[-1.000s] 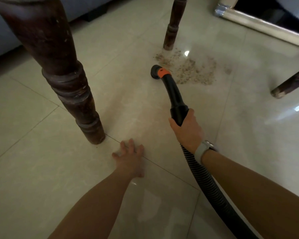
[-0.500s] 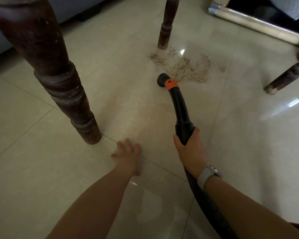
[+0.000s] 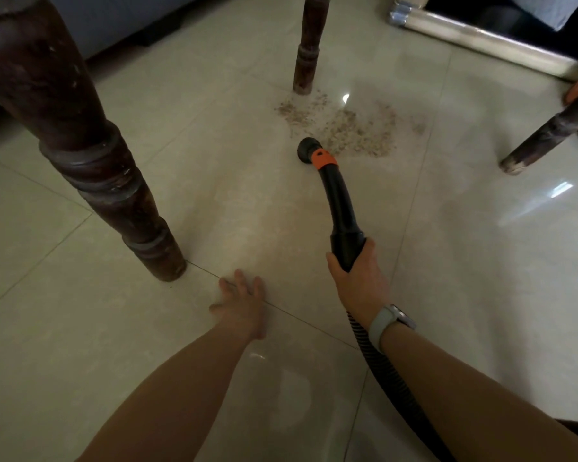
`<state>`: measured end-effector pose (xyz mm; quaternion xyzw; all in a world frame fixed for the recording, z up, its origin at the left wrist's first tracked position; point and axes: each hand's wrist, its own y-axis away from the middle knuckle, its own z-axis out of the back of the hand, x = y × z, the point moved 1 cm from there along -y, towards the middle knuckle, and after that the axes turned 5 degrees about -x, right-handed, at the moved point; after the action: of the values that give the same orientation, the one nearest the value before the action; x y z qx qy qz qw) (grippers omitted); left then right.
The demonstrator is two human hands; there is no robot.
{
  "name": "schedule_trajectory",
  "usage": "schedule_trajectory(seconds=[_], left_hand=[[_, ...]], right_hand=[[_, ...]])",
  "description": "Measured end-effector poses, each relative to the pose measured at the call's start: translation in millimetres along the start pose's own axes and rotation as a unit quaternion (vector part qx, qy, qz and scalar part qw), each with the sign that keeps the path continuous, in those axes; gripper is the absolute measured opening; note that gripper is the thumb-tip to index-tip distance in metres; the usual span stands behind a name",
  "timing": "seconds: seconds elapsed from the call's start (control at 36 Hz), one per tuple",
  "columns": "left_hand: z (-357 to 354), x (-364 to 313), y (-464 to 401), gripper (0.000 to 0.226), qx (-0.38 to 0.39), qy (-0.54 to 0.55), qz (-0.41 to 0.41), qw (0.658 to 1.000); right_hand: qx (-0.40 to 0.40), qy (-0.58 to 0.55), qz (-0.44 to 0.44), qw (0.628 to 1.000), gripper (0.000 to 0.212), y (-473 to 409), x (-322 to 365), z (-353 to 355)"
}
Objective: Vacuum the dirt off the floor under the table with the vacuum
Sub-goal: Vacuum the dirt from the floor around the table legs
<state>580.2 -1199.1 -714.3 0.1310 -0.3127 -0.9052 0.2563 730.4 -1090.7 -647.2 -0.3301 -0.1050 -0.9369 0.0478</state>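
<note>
Near table leg (image 3: 90, 155), at my 10 o'clock: standing on the floor (image 3: 147, 328), undisturbed.

My left hand (image 3: 242, 306), at 12 o'clock close in: fingers straight, palm flat on the tile, bracing me. It grasps nothing and has stayed planted over the last second.

Far table leg (image 3: 306, 51), at 12 o'clock farther out: the dirt (image 3: 344, 126) starts at its foot and spreads toward 1 o'clock as one grainy patch.

Vacuum wand (image 3: 339, 201): my right hand (image 3: 357, 278) is clenched round its lower end, with the ribbed hose (image 3: 381, 358) trailing back under my forearm. The round nozzle (image 3: 307, 147), behind its orange collar, sits just beside the near edge of the dirt. A second ago it was at the patch's left edge; half a second ago it had drawn back; now it has advanced again. The patch looks much as before, so I judge little has been picked up and most of the job remains.

Third leg (image 3: 548, 138), at 2 o'clock: clear of the dirt.
</note>
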Motion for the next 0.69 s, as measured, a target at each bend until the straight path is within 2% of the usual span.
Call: schedule_trajectory(seconds=[0.25,0.44,0.69], left_hand=[[-2.1,0.0,-2.4,0.108,-0.017,-0.004,0.008,1.000],[-2.7,-18.2,-1.3,0.100,-0.004,-0.028,-0.031,0.999],[-7.0,-52.2,-4.7,0.108,-0.016,-0.037,-0.057,0.998]], right_hand=[[-0.033,-0.030,-0.030,0.999,0.049,-20.1,-19.7,25.8],[-0.046,-0.009,-0.040,0.998,0.051,-31.9,-29.7,40.8],[-0.066,0.017,-0.044,0.997,0.050,-48.3,-47.4,61.2]])
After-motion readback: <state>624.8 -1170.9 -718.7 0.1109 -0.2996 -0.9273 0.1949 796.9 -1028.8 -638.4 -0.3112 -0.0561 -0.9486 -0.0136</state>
